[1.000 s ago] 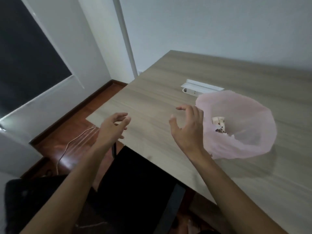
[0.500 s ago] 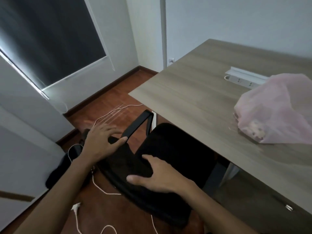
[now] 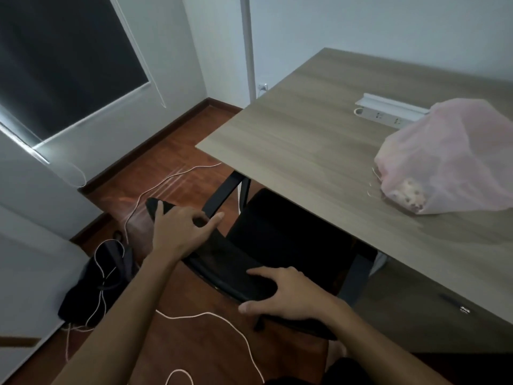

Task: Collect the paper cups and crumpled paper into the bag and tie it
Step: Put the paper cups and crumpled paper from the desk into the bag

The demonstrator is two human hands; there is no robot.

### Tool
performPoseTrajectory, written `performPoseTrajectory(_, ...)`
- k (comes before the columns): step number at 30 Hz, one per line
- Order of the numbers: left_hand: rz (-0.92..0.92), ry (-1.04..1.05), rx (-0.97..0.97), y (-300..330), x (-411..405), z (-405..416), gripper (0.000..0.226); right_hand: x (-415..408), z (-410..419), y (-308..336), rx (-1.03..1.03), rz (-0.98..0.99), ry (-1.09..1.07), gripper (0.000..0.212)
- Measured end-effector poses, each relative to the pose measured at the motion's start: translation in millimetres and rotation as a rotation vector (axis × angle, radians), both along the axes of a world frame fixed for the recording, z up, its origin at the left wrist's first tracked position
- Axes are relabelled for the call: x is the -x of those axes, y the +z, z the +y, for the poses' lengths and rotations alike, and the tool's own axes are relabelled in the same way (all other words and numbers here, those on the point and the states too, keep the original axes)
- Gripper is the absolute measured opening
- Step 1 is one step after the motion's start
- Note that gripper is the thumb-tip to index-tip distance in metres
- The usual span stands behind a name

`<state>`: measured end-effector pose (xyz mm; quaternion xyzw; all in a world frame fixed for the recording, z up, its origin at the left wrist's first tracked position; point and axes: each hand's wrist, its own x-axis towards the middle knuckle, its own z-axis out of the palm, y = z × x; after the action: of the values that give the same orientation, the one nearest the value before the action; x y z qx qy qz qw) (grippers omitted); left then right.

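Observation:
A translucent pink bag [image 3: 449, 157] lies on the wooden table [image 3: 319, 129] at the right, with pale cup and paper shapes showing through its lower corner. Both hands are away from it, down at the black chair [image 3: 277, 240] tucked at the table's near edge. My left hand [image 3: 180, 232] rests over the chair's back rail near the left end. My right hand [image 3: 286, 295] lies on the same rail further right, thumb under the edge. No loose cups or crumpled paper show on the table.
A white power strip [image 3: 388, 112] sits behind the bag. A pen [image 3: 455, 302] lies near the table's front edge. White cables [image 3: 211, 318] trail over the red-brown floor, and a dark bundle [image 3: 97, 284] lies by the wall at left.
My hands dropped from above the table beside the bag to the chair's back and now hold it. The view swung left and down, so the bag sits at the right edge.

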<state>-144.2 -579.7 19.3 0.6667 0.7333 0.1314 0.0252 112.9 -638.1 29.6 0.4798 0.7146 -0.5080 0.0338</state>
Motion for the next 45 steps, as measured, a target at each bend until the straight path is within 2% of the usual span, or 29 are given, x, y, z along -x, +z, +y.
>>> performPoseTrajectory(6, -0.010, -0.030, 0.010, -1, -31, 46, 0.071, -30, 17, 14, -0.184, -0.204, -0.048, 0.085)
performPoseTrajectory(10, 0.021, -0.035, 0.048, 3, -52, 79, 0.071, -45, 25, 7, -0.468, -0.359, -0.107, 0.088)
performPoseTrajectory(13, 0.051, -0.053, 0.047, 3, -64, 107, 0.077, -56, 46, 1, -0.651, -0.405, -0.146, 0.092)
performPoseTrajectory(21, 0.063, -0.098, 0.008, 5, -100, 171, 0.071, -87, 109, 0, -0.785, -0.451, -0.255, 0.082)
performPoseTrajectory(23, 0.126, -0.109, 0.026, 4, -102, 179, 0.072, -92, 117, -3, -0.771, -0.434, -0.286, 0.085)
performPoseTrajectory(26, 0.038, -0.073, -0.062, 2, -97, 181, 0.072, -91, 121, -4, -0.798, -0.420, -0.301, 0.084)
performPoseTrajectory(32, 0.035, -0.045, -0.055, 4, -100, 180, 0.059, -90, 120, -4, -0.831, -0.388, -0.310, 0.078)
performPoseTrajectory(34, 0.038, -0.012, -0.064, 1, -100, 180, 0.056, -90, 118, -4, -0.812, -0.319, -0.332, 0.074)
performPoseTrajectory(39, 0.196, -0.063, -0.003, 7, -108, 181, 0.050, -105, 113, 7, -0.641, 0.010, -0.653, 0.049)
performPoseTrajectory(41, 0.216, -0.118, 0.014, 11, -123, 181, 0.047, -127, 111, 15, -0.660, 0.059, -0.779, 0.042)
performPoseTrajectory(45, 0.141, -0.257, 0.012, 13, -175, 172, 0.048, -195, 113, 25, -0.753, 0.116, -1.062, 0.030)
